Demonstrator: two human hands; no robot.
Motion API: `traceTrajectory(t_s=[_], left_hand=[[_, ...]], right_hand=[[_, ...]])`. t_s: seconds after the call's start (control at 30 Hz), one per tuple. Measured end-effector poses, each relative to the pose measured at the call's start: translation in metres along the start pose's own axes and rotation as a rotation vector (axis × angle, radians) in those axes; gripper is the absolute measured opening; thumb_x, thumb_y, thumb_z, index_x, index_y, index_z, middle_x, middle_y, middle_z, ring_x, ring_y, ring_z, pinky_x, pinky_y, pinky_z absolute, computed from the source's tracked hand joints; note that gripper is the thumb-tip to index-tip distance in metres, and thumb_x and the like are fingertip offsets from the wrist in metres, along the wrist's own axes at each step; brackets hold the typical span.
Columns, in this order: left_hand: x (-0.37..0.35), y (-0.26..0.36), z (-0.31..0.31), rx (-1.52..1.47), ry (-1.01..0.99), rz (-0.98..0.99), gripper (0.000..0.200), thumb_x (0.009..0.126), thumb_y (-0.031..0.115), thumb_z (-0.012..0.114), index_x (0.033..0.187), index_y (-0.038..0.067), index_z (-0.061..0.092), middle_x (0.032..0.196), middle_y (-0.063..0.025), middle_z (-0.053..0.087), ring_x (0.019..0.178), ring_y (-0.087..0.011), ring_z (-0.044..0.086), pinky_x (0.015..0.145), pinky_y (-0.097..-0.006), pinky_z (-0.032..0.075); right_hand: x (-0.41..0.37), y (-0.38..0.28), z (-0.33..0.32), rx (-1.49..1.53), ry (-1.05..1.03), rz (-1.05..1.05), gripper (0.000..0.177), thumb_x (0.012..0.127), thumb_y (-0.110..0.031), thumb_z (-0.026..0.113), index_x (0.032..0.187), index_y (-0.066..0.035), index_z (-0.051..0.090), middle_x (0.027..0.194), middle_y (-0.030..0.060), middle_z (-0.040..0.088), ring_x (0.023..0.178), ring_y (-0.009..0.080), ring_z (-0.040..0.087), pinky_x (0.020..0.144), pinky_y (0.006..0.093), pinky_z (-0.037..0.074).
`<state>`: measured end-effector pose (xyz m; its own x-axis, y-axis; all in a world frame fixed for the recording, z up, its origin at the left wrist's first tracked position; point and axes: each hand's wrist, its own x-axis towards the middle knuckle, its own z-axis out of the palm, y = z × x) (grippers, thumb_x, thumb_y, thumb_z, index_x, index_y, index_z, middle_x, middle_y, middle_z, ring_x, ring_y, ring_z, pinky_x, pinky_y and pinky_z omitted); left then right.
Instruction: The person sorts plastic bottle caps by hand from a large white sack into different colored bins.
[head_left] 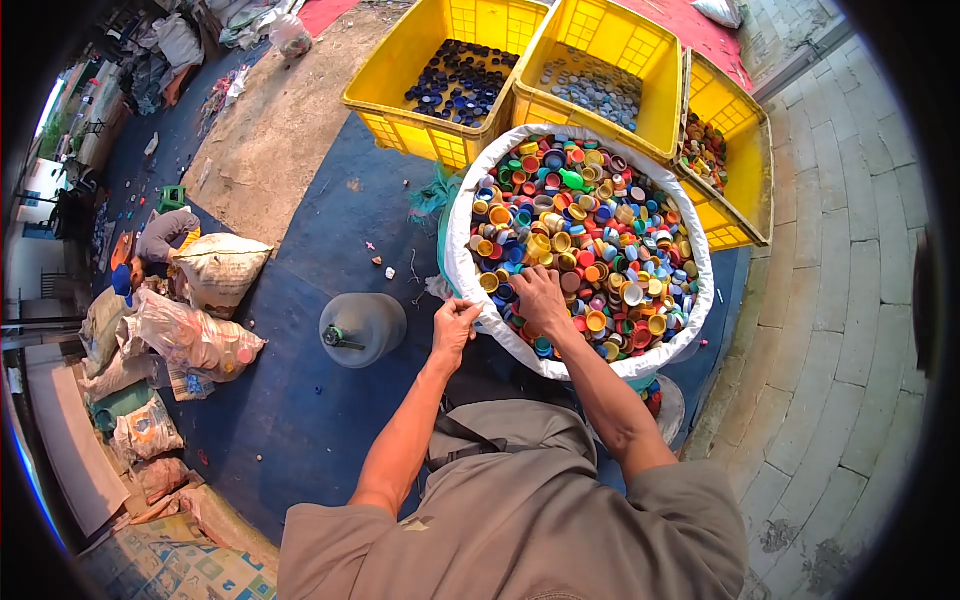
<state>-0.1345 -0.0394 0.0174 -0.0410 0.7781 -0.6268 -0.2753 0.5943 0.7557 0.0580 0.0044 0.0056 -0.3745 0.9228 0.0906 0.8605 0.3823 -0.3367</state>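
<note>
A round container full of mixed colored bottle caps [590,250] stands in front of me, its edge wrapped in a white cloth rim [468,215]. My right hand [541,300] reaches over the near rim onto the caps. Its fingers are bent down among them, and the fingertips are partly hidden. Just outside the rim, on its left, my left hand [456,328] is closed with thumb and fingers pressed together. Whatever it may pinch is too small to make out.
Behind the container stand yellow crates with dark caps [375,125], pale caps [665,95] and mixed caps [755,175]. A large cloudy plastic jug [375,330] rests on the blue sheet [290,400]. Farther left, a person [165,240] bends beside stuffed sacks [220,275].
</note>
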Motion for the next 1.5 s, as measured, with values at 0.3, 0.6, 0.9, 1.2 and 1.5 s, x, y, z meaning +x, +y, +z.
traceTrajectory(t_s=[0.3, 0.6, 0.9, 1.2, 1.5], left_hand=[[0.066, 0.022, 0.059, 0.767, 0.052, 0.516, 0.026, 0.077, 0.015, 0.07, 0.098, 0.001, 0.06, 0.094, -0.0154, 0.069, 0.09, -0.0274, 0.067, 0.08, -0.0358, 0.051], [0.094, 0.021, 0.087, 1.075, 0.054, 0.466, 0.035, 0.077, 0.018, 0.068, 0.105, -0.001, 0.059, 0.1, -0.0221, 0.066, 0.096, -0.0354, 0.065, 0.085, -0.0411, 0.05], [0.092, 0.028, 0.097, 1.165, 0.058, 0.415, 0.033, 0.077, 0.018, 0.067, 0.104, -0.001, 0.062, 0.097, -0.0203, 0.068, 0.092, -0.0344, 0.066, 0.082, -0.0404, 0.05], [0.088, 0.019, 0.086, 0.786, 0.043, 0.412, 0.024, 0.079, 0.01, 0.069, 0.099, -0.001, 0.061, 0.088, -0.012, 0.07, 0.081, -0.0224, 0.068, 0.073, -0.0324, 0.052], [0.038, 0.035, 0.047, -0.538, -0.56, -0.227, 0.037, 0.087, 0.02, 0.063, 0.118, -0.001, 0.055, 0.104, -0.0142, 0.065, 0.092, -0.0236, 0.067, 0.069, -0.0303, 0.06]], right_hand=[[-0.056, 0.001, -0.016, 1.314, 0.323, 0.789, 0.027, 0.081, 0.002, 0.053, 0.107, -0.002, 0.06, 0.097, 0.0082, 0.061, 0.086, 0.0212, 0.063, 0.075, 0.0335, 0.052], [-0.12, 0.001, -0.028, 2.002, 0.418, 0.998, 0.03, 0.079, -0.007, 0.05, 0.108, -0.001, 0.053, 0.092, 0.0097, 0.057, 0.078, 0.0212, 0.058, 0.072, 0.035, 0.05], [-0.124, 0.007, -0.025, 1.912, 0.431, 1.018, 0.027, 0.083, -0.01, 0.051, 0.107, 0.001, 0.052, 0.084, 0.0074, 0.052, 0.068, 0.0181, 0.054, 0.065, 0.0334, 0.048], [-0.103, 0.025, -0.054, 1.428, 0.46, 1.031, 0.023, 0.082, -0.016, 0.069, 0.098, -0.002, 0.06, 0.073, -0.0011, 0.055, 0.056, 0.0063, 0.049, 0.049, 0.0216, 0.042], [-0.075, 0.132, -0.118, 0.382, 0.365, 0.804, 0.031, 0.077, -0.013, 0.071, 0.103, -0.001, 0.06, 0.093, 0.0168, 0.069, 0.084, 0.0282, 0.068, 0.074, 0.0387, 0.052]])
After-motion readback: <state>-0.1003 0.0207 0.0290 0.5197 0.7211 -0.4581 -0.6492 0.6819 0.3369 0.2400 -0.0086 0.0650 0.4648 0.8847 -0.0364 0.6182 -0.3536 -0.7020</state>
